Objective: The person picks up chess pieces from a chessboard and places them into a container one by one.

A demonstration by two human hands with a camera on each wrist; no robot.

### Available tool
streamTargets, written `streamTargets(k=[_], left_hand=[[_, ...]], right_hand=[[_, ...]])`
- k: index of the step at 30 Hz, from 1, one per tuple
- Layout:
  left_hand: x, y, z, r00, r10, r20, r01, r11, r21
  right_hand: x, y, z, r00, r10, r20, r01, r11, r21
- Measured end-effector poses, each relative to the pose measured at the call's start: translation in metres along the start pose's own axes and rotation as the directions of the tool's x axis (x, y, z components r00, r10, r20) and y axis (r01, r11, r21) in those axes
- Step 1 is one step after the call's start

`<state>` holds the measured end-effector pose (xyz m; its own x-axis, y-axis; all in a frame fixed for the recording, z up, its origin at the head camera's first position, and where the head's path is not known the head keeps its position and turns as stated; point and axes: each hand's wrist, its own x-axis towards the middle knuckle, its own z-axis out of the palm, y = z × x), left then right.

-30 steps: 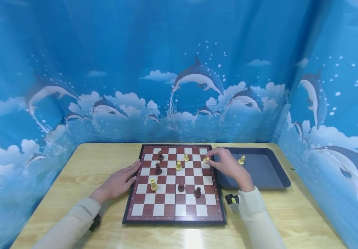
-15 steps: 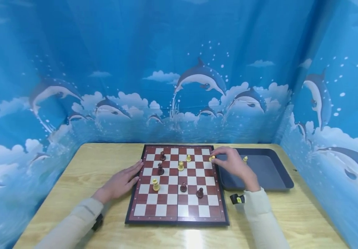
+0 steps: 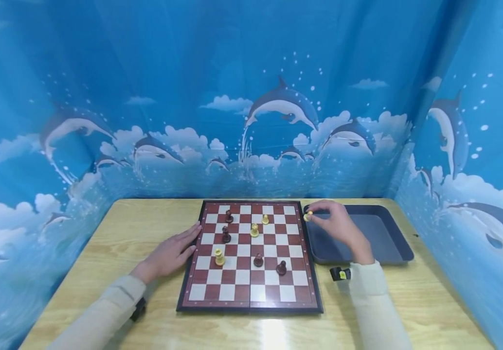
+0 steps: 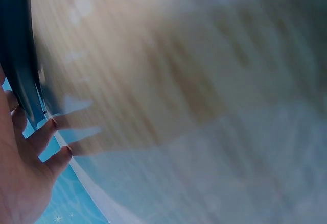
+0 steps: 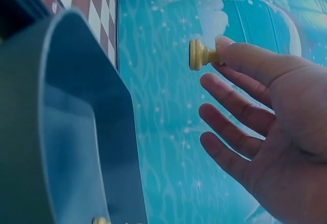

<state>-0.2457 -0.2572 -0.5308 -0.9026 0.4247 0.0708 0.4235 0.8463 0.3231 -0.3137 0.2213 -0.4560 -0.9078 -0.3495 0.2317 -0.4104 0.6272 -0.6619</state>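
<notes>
- The back and both sides are closed off by a blue curtain (image 3: 172,63) printed with dolphins and clouds; the far edge of the tabletop (image 3: 116,233) is bordered by it.
- The middle of the tabletop is taken up by a chessboard (image 3: 243,250), set with its far side close to the far edge.
- A dark tray (image 3: 378,238) is placed just beside the board's right edge, near the tabletop's far-right corner; its left part is partly hidden by the right hand and wrist.
- Pale sleeves (image 3: 107,306) are extended over the tabletop from its near edge.
- The left hand (image 3: 168,255) is laid with fingers extended at the board's left edge, part of which is covered.
- The right hand (image 3: 341,226) is held above the tray's left part, thumb and forefinger pinched, other fingers spread.
- By the right cuff, a black device (image 3: 340,273) is seen between the board and the sleeve.
- On the board, three yellow pieces (image 3: 219,257) and four dark pieces (image 3: 258,260) are left standing well apart.
- A small yellow chess piece (image 5: 202,55) is pinched by the right hand near the tray's far-left corner, its base exposed.
</notes>
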Motion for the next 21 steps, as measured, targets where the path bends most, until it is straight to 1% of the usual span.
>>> streamTargets(k=[7,11,16,21], left_hand=[[0.0,0.001,0.001,1.0,0.003,-0.005,-0.003,1.0,-0.005],[-0.001,0.001,0.001,1.0,-0.004,0.005,0.004,1.0,-0.005],[-0.001,0.001,0.0,1.0,-0.012,0.003,0.012,1.0,-0.011],[0.0,0.001,-0.001,1.0,-0.014,0.013,0.014,1.0,-0.002]], right_hand=[[-0.007,0.011,-0.012,0.998,0.032,-0.054,-0.034,0.999,-0.042],[-0.01,0.016,-0.017,0.997,0.054,-0.06,-0.057,0.997,-0.051],[-0.012,0.02,-0.024,0.995,0.065,-0.075,-0.069,0.996,-0.052],[-0.013,0.026,-0.029,0.991,0.105,-0.084,-0.111,0.991,-0.075]])
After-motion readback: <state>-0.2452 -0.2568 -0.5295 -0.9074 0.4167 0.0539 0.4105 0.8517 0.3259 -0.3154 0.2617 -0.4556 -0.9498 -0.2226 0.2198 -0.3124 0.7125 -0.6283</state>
